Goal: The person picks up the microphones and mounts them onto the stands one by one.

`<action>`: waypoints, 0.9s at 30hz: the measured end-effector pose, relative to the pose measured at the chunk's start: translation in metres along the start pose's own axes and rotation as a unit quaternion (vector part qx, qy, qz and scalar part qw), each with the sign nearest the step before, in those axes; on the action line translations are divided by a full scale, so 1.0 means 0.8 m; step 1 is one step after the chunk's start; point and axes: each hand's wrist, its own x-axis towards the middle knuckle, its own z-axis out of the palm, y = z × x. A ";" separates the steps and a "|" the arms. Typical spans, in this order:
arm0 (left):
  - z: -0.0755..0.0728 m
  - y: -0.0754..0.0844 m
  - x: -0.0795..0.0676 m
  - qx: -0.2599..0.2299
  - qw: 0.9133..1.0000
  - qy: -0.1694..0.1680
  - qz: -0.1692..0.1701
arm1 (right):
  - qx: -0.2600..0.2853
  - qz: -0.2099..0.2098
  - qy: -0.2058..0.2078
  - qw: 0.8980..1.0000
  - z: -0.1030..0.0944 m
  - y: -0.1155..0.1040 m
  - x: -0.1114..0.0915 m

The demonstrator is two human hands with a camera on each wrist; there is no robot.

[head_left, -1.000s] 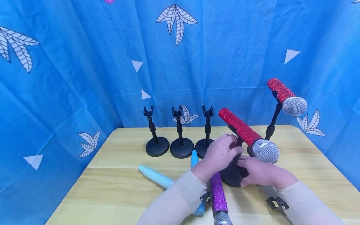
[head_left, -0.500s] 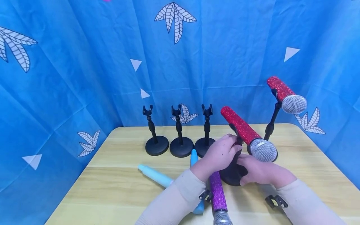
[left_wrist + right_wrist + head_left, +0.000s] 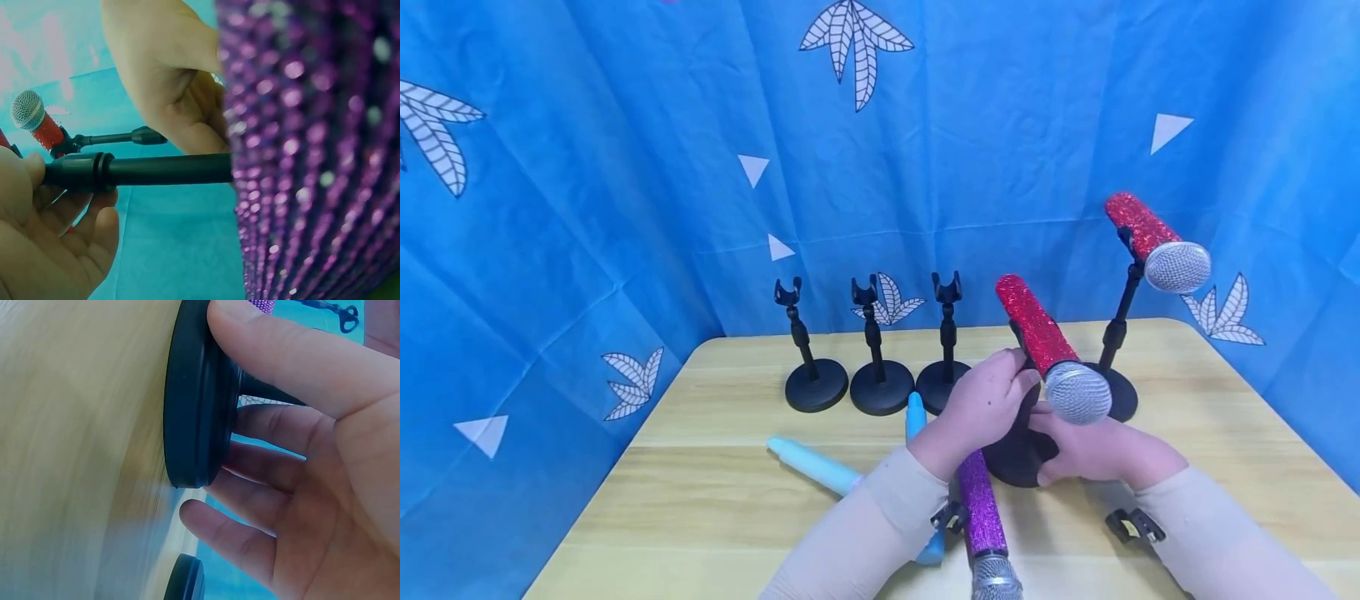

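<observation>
A glittery red microphone [image 3: 1036,321] with a silver mesh head sits in the clip of a black desktop microphone stand [image 3: 1013,462]. My left hand [image 3: 988,402] grips this stand's upper pole just below the clip. In the left wrist view, that hand's thumb and fingers [image 3: 94,240] are around the pole's collar [image 3: 78,172]. Low on the stand, my right hand [image 3: 1093,450] holds the round base, thumb on one side and fingers on the other. The right wrist view shows the base [image 3: 194,406] close to the tabletop; whether it touches is unclear.
Three black stands with bare clips [image 3: 882,387] line the back left. At the back right, another stand [image 3: 1116,333] bears a red microphone [image 3: 1138,223]. A purple microphone [image 3: 981,508] and two blue rod-shaped things [image 3: 816,467] lie near my left forearm, partly covered by it.
The held red microphone has swung round, its mesh head moving left and its tail end right, so it points more toward me. Both hands stay on the stand. The head view has shifted slightly.
</observation>
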 end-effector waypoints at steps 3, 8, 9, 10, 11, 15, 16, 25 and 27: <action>-0.003 0.001 0.001 0.001 1.000 -0.008 -0.005 | -0.021 0.003 0.015 1.000 -0.002 0.000 -0.004; -0.010 -0.001 0.002 -0.015 1.000 -0.015 -0.011 | -0.023 0.011 0.001 1.000 -0.005 0.001 -0.001; -0.012 -0.001 0.002 -0.018 1.000 -0.015 -0.013 | -0.025 0.007 0.001 1.000 -0.005 0.002 0.000; -0.014 -0.001 0.001 -0.020 1.000 -0.015 -0.015 | -0.032 -0.002 0.005 0.999 -0.005 0.003 0.002; -0.016 -0.001 0.000 -0.022 1.000 -0.012 -0.015 | -0.036 -0.010 0.010 0.999 -0.005 0.005 0.003; -0.023 -0.001 -0.002 -0.016 1.000 0.001 -0.005 | -0.005 -0.028 0.045 0.999 -0.006 0.006 0.003; -0.025 0.000 -0.002 -0.011 1.000 0.004 0.001 | 0.022 -0.024 0.057 0.998 -0.007 0.006 0.002; -0.034 0.006 0.003 0.028 0.999 -0.005 0.015 | 0.127 0.004 0.150 0.980 -0.026 -0.010 -0.004; -0.036 0.009 0.006 0.017 1.000 -0.008 0.010 | 0.136 0.007 0.168 0.976 -0.030 -0.014 -0.005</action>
